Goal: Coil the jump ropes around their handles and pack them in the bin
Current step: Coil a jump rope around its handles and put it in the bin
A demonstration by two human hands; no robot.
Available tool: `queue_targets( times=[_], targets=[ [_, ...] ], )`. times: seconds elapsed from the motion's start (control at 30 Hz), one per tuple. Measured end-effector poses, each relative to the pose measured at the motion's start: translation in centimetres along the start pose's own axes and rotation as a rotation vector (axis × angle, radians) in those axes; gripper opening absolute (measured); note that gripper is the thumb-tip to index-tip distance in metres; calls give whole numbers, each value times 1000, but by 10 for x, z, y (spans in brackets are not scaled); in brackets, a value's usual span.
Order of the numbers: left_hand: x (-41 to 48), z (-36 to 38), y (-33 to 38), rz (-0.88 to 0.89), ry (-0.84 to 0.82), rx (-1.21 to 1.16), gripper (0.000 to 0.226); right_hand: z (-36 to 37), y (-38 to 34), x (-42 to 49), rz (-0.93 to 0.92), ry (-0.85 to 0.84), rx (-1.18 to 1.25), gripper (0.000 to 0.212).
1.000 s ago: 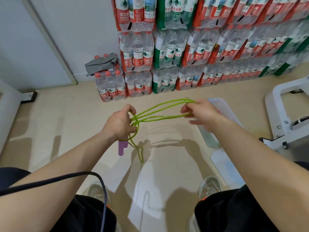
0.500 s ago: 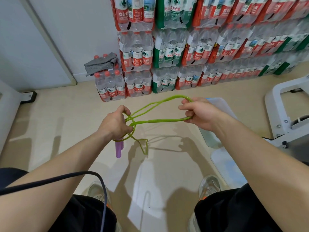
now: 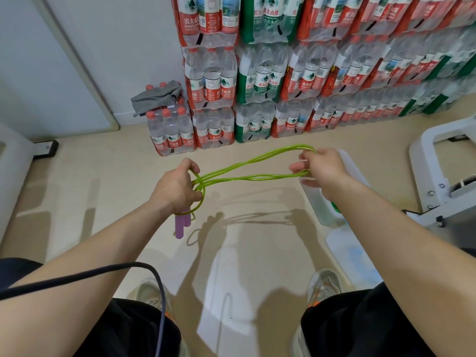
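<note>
A green jump rope [image 3: 247, 169] is stretched in several loops between my two hands, above the floor. My left hand [image 3: 175, 189] is shut around the rope's two purple handles [image 3: 181, 224], which stick out below the fist, with a loop of rope around them. My right hand [image 3: 322, 168] pinches the far end of the loops and holds them taut. A clear plastic bin [image 3: 324, 204] stands on the floor under my right forearm, partly hidden by it, with something green inside.
Shrink-wrapped packs of water bottles [image 3: 260, 83] are stacked along the far wall, a grey cloth [image 3: 157, 97] on the lowest pack. A white lid [image 3: 353, 258] lies on the floor by the bin. A white machine frame [image 3: 443, 176] stands at right. A dark cable [image 3: 103, 273] crosses my left arm.
The hanging tail of the rope has been drawn up into the loops. My right hand has moved slightly right and up, pulling the loops tighter.
</note>
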State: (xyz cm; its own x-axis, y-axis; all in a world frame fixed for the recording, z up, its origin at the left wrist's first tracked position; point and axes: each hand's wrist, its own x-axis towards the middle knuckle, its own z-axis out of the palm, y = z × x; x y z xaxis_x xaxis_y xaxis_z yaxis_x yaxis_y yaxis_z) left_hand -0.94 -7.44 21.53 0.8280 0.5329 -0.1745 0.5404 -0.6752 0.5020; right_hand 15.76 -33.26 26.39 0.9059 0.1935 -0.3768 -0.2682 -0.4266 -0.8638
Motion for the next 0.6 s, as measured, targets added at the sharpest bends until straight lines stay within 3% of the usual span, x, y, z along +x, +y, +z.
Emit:
queue_targets(
  times=[0.1,0.27,0.4,0.53,0.6],
  targets=[
    [0,1,2,18,8,-7,51,3,-3,-8,292,-208,390,34],
    [2,1,2,17,14,-38,52,6,-7,-14,352,-309,481,54],
    [2,1,-1,-9,-6,-6,53,5,-13,-15,242,-272,156,46],
    [0,1,-4,-15,-22,33,51,-2,-17,-12,-218,-64,-418,31],
    [1,-4,-10,-32,-12,104,51,-13,-19,-11,-361,20,-714,33]
  ],
)
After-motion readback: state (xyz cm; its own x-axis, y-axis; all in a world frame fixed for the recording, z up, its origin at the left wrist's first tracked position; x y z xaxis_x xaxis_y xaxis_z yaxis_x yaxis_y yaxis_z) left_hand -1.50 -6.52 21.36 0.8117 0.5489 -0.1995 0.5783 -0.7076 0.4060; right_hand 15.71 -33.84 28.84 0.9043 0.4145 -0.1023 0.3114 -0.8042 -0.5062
